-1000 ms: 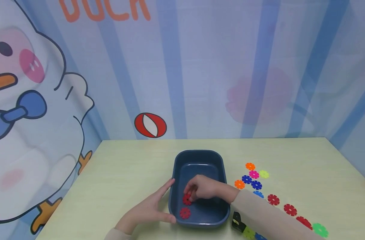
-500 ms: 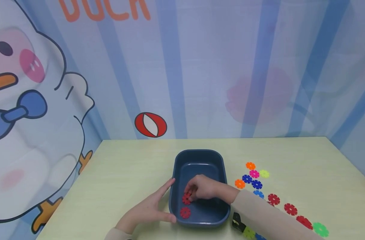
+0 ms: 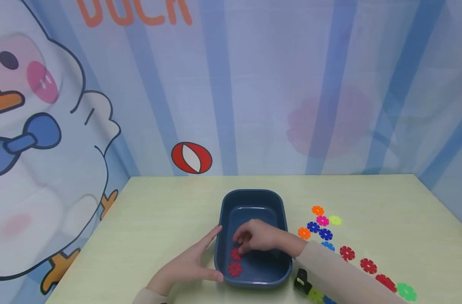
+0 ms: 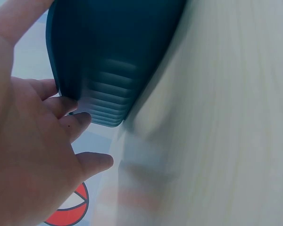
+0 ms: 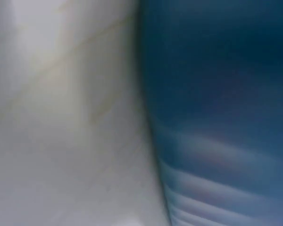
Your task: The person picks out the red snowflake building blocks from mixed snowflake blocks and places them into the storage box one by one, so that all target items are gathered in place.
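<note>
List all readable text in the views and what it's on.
"DUCK": orange letters on the striped backdrop, tops cut off by the frame.
No readable text on the dark blue tray or the red notched discs.
Right wrist view: blurred, none readable.

Head: I look forward and down over the table (image 3: 174,215) to the backdrop (image 3: 261,76) — widest view.
Left wrist: I sit close behind the left hand (image 4: 35,146), facing the bin (image 4: 111,37).
Right wrist: nearest the bin, blurred.
Shared: bin — all three; ball print (image 3: 191,158) — head, left wrist.
</note>
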A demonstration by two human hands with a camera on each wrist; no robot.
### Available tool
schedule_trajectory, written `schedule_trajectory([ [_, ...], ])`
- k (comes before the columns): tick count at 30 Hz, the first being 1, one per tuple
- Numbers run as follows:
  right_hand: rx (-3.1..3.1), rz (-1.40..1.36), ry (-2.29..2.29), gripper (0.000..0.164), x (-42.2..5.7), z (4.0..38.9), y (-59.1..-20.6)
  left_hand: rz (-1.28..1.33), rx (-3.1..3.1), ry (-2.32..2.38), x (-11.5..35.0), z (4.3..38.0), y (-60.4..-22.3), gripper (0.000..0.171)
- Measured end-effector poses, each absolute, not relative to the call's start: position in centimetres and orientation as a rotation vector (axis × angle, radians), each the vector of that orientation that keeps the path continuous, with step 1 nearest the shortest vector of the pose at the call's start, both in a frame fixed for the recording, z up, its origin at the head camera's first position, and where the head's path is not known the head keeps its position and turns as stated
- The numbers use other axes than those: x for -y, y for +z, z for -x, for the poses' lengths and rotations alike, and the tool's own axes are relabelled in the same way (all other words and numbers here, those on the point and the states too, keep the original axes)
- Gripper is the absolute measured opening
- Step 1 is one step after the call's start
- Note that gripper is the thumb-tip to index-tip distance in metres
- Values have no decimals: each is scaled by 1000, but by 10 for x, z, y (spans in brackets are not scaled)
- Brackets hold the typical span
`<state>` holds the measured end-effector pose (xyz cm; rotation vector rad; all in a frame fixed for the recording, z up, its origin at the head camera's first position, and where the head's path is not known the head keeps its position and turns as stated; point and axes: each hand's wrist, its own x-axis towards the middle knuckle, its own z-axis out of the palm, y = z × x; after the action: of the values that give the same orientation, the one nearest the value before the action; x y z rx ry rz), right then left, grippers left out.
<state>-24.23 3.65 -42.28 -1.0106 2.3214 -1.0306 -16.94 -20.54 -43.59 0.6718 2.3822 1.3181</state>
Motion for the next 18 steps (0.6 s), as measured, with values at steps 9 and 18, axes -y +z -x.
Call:
schedule_trajectory([
  [9, -2304, 1055, -1084, 30, -59, 234, -397, -595, -2403, 1291, 202, 170, -436, 108],
  [18, -2328, 980, -1156, 33, -100, 220, -368, -608, -2410, 1309, 202, 169, -434, 110],
])
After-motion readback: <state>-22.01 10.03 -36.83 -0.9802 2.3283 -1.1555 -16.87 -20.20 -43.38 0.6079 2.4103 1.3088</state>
